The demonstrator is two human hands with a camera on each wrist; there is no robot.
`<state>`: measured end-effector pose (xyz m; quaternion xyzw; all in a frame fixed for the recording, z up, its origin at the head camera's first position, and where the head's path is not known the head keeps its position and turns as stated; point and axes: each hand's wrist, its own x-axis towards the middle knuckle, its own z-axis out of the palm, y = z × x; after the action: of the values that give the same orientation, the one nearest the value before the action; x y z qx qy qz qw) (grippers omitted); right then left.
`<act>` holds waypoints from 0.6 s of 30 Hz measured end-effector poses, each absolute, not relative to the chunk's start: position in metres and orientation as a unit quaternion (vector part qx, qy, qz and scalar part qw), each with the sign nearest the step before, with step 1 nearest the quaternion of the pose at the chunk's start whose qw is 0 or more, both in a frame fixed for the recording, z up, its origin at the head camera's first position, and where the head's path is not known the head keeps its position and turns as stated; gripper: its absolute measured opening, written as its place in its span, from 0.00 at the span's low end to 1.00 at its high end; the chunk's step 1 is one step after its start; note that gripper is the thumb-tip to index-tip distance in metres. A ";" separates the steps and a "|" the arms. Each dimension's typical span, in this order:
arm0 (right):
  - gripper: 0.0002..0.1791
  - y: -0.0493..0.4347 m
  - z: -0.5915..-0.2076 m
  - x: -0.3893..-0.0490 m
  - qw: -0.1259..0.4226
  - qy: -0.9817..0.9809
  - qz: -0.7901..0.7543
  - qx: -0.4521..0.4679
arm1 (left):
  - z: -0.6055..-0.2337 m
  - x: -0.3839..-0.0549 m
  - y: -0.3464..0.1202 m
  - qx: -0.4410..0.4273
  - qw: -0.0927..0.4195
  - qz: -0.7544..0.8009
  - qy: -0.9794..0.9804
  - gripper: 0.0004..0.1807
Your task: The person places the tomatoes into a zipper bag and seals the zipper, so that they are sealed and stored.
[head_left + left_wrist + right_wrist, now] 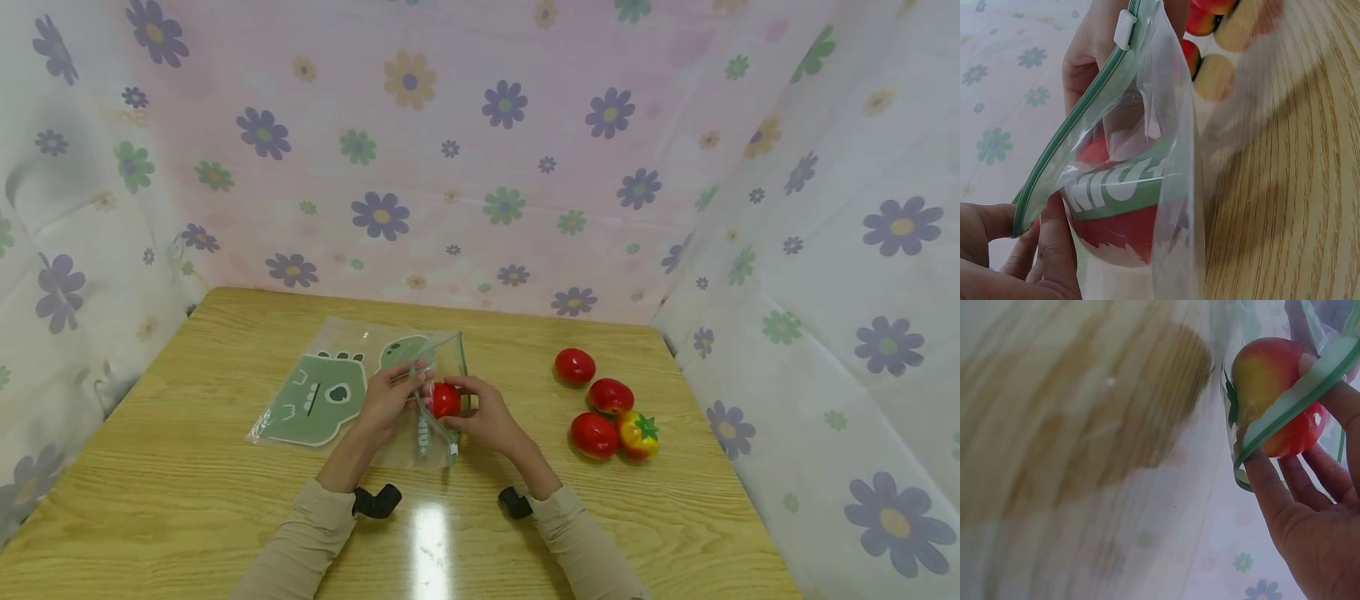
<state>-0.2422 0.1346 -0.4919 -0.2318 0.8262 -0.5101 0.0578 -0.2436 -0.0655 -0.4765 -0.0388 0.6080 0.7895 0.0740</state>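
A clear zip bag (437, 448) with a green zip edge and green cartoon print lies on the table, its mouth raised and spread toward the right. My left hand (388, 398) pinches the rim of the mouth between thumb and fingers, as the left wrist view shows. My right hand (486, 415) reaches into the mouth and grips a red-and-yellow toy fruit (1272, 381) with a green leaf. In the left wrist view the fruit (1129, 234) shows through the bag's wall, behind white lettering. A white slider (1125, 29) sits on the zip.
Right of the hands lie several glossy red toy fruits (575, 367). Among them is a red-and-yellow one (637, 436) with a green star-shaped top. The wooden table (225, 350) meets flower-print cloth (450, 167) at the back and sides.
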 end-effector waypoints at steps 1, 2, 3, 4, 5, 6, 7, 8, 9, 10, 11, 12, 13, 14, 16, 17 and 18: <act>0.34 0.134 -0.492 -0.242 0.057 0.826 -0.511 -0.230 | -0.477 -0.244 -0.065 -0.038 0.075 0.790 0.608 0.20; 0.34 0.134 -0.492 -0.243 0.056 0.826 -0.512 -0.230 | -0.477 -0.244 -0.065 -0.038 0.076 0.790 0.607 0.20; 0.34 0.134 -0.492 -0.243 0.056 0.826 -0.512 -0.230 | -0.477 -0.245 -0.065 -0.039 0.077 0.789 0.608 0.20; 0.34 0.133 -0.492 -0.243 0.056 0.825 -0.513 -0.231 | -0.477 -0.245 -0.065 -0.040 0.078 0.789 0.609 0.20; 0.33 0.133 -0.492 -0.243 0.056 0.825 -0.513 -0.231 | -0.478 -0.245 -0.065 -0.040 0.078 0.788 0.609 0.20; 0.33 0.132 -0.491 -0.243 0.056 0.825 -0.513 -0.231 | -0.478 -0.245 -0.065 -0.040 0.079 0.787 0.611 0.20; 0.33 0.132 -0.491 -0.243 0.056 0.824 -0.514 -0.231 | -0.478 -0.245 -0.065 -0.039 0.078 0.786 0.611 0.20; 0.33 0.131 -0.490 -0.243 0.055 0.823 -0.516 -0.232 | -0.478 -0.245 -0.065 -0.040 0.078 0.785 0.613 0.20; 0.32 0.131 -0.490 -0.243 0.054 0.823 -0.515 -0.232 | -0.478 -0.245 -0.065 -0.039 0.077 0.784 0.615 0.20; 0.32 0.130 -0.490 -0.244 0.052 0.825 -0.514 -0.230 | -0.478 -0.245 -0.065 -0.039 0.077 0.784 0.615 0.20; 0.32 0.129 -0.489 -0.244 0.049 0.826 -0.513 -0.229 | -0.479 -0.245 -0.065 -0.039 0.077 0.783 0.615 0.20; 0.32 0.128 -0.489 -0.244 0.046 0.828 -0.511 -0.226 | -0.479 -0.245 -0.066 -0.039 0.077 0.783 0.616 0.20; 0.32 0.128 -0.489 -0.244 0.042 0.830 -0.509 -0.225 | -0.479 -0.245 -0.066 -0.038 0.077 0.783 0.616 0.20; 0.32 0.127 -0.490 -0.244 0.037 0.830 -0.509 -0.225 | -0.480 -0.245 -0.066 -0.038 0.076 0.783 0.616 0.20; 0.32 0.126 -0.487 -0.243 0.035 0.832 -0.508 -0.221 | -0.480 -0.245 -0.066 -0.037 0.076 0.784 0.615 0.20; 0.31 0.125 -0.482 -0.240 0.036 0.832 -0.508 -0.222 | -0.480 -0.245 -0.066 -0.035 0.076 0.784 0.615 0.20; 0.31 0.124 -0.482 -0.240 0.035 0.831 -0.509 -0.221 | -0.480 -0.245 -0.066 -0.034 0.076 0.785 0.614 0.20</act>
<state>-0.2399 0.1243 -0.4819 -0.2212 0.8311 -0.5091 0.0346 -0.2446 -0.0656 -0.4801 -0.0337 0.6139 0.7850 0.0761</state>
